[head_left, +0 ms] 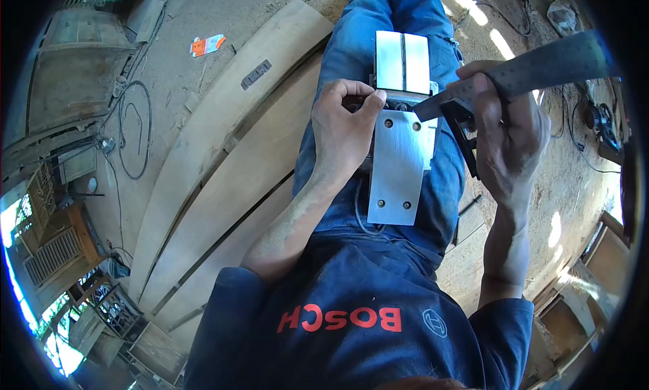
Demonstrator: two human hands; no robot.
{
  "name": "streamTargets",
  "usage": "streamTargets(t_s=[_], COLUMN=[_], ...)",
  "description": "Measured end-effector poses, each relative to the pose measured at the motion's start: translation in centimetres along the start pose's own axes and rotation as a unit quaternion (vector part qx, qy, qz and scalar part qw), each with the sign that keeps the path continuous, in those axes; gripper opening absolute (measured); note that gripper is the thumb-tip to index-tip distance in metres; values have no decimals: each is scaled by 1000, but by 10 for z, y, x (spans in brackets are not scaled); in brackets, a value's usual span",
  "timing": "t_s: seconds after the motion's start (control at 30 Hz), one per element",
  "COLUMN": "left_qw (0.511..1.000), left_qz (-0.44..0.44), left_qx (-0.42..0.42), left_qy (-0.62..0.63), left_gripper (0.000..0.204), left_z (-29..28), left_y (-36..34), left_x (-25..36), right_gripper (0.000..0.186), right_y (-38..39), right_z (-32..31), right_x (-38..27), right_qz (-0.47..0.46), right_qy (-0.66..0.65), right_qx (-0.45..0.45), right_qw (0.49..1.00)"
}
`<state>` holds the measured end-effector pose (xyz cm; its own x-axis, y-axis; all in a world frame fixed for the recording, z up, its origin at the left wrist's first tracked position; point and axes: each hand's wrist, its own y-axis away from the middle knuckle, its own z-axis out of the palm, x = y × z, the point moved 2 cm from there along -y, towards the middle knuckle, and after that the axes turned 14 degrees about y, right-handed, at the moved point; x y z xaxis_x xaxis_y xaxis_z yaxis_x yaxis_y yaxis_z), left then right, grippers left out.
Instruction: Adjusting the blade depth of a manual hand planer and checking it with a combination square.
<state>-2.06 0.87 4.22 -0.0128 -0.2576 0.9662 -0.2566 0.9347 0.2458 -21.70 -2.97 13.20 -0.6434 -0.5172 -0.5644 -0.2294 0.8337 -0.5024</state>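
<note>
An electric hand planer [396, 167] lies upside down across my lap, its two shiny metal sole plates facing up. Between the plates runs the dark gap of the cutter drum [401, 107]. My left hand [343, 123] is at the left end of this gap, thumb and forefinger pinched together; whatever is between them is too small to make out. Held in my right hand [508, 136] is a combination square, with a wide metal rule [551, 67] and a dark head [461, 119]. The rule's lower corner reaches the right side of the gap, touching or just above the plate.
Long curved wooden boards [223, 140] lie on the ground to my left. An orange and white packet [207, 45] is beyond them. Cables [138, 130] and wooden furniture parts [78, 72] stand at far left. A dark power tool [602, 119] sits at right, with wooden panels [564, 329] below it.
</note>
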Motion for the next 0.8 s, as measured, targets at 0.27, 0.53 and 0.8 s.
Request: streamTargets(t_s=[0.27, 0.53, 0.8], left_qw=[999, 999, 999], left_qz=[-8, 4, -8], left_qx=[1, 2, 6], left_qy=[46, 34, 43], left_gripper=[19, 19, 21], left_z=[1, 1, 2], left_y=[-2, -3, -4], left_x=[-5, -6, -8], right_gripper=[9, 9, 8], right_y=[-7, -8, -8], right_z=[9, 8, 10], right_x=[-4, -5, -1], right_qz=[-25, -31, -43], right_qy=[70, 81, 63], right_qx=[-26, -17, -18], right_qw=[997, 996, 997])
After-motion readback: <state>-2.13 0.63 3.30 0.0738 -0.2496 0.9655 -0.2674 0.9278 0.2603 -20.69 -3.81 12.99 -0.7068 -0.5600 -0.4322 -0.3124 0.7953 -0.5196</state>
